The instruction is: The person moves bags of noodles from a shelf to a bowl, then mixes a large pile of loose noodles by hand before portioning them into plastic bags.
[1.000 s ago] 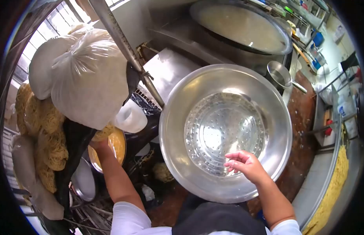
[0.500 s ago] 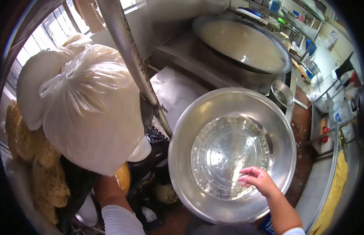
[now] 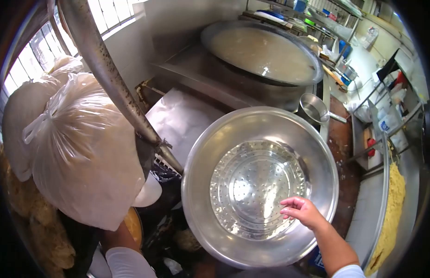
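Right hand [image 3: 304, 212] over a wide round steel bowl [image 3: 260, 185]

Its fingers are loosely curled and hold nothing, above the bowl's perforated bottom near the rim. The left hand is hidden behind a white plastic bag [image 3: 78, 153], so its grip cannot be told.

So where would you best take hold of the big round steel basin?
Probably by the thin rolled rim of the big round steel basin at its near edge, beside the right hand; the walls look smooth, wide and handleless, so only the rim offers purchase.
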Available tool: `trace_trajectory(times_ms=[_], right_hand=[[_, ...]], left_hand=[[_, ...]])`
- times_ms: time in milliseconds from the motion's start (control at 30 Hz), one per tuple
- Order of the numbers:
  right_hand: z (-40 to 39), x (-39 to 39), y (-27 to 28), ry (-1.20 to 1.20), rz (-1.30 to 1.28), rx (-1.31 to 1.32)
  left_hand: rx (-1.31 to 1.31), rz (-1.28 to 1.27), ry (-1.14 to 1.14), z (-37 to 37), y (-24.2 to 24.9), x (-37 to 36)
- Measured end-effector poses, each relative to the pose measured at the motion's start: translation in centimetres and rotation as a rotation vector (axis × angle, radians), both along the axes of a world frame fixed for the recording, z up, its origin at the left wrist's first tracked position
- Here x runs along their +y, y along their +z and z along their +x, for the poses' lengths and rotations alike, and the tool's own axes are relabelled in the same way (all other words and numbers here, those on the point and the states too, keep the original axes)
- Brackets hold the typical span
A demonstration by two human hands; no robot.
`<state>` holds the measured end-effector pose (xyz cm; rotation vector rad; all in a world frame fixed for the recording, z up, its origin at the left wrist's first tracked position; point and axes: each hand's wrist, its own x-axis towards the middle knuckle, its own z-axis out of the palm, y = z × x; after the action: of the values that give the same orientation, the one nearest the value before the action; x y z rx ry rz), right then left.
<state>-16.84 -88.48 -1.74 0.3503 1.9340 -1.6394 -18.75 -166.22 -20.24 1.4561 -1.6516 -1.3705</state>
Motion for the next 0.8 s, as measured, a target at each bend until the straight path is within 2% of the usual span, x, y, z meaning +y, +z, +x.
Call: trace_trajectory(times_ms=[133, 267, 333, 400, 433, 500, 567, 633, 700, 800], right_hand=[[0.7, 1.8, 0.9, -0.005, -0.041, 0.020], [2.1, 4.4, 1.4, -0.007, -0.051, 0.056], [3.4, 6.4, 1.6, -0.017, -0.051, 0.113], [4.7, 9.3, 1.6, -0.002, -0.066, 0.130], [5.4, 10.9, 1.7, -0.004, -0.070, 0.145], [7.2, 14.4, 1.9, -0.044, -0.042, 0.194], [9.1, 19.9, 1.1, -0.040, -0.063, 0.217], [11.5, 25.6, 0.0, -0.042, -0.153, 0.260], [14.5, 31.4, -0.5, -0.069, -0.145, 0.230], [19.7, 40.8, -0.9, -0.242, -0.155, 0.132]], left_hand=[[-0.370, -0.315, -0.183, -0.6, 1.9, 1.3], [-0.538, -0.564, -0.341, -0.2, 4.9, 4.5], [-0.455, -0.638, -0.422, 0.8, 6.2, 8.1], [-0.202, -0.605, -0.520, 3.3, 7.1, 12.9], [0.070, -0.330, -0.692, 5.8, 9.6, 17.6], [0.132, -0.521, -0.331, 10.0, 10.1, 26.9], [0.076, -0.730, -0.263, 13.7, 13.4, 36.3], [0.131, -0.707, -0.211, 16.1, 16.4, 46.7], [0.322, -0.826, -0.280, 16.9, 17.6, 55.9], [0.403, -0.929, -0.511, 15.5, 21.7, 70.2]])
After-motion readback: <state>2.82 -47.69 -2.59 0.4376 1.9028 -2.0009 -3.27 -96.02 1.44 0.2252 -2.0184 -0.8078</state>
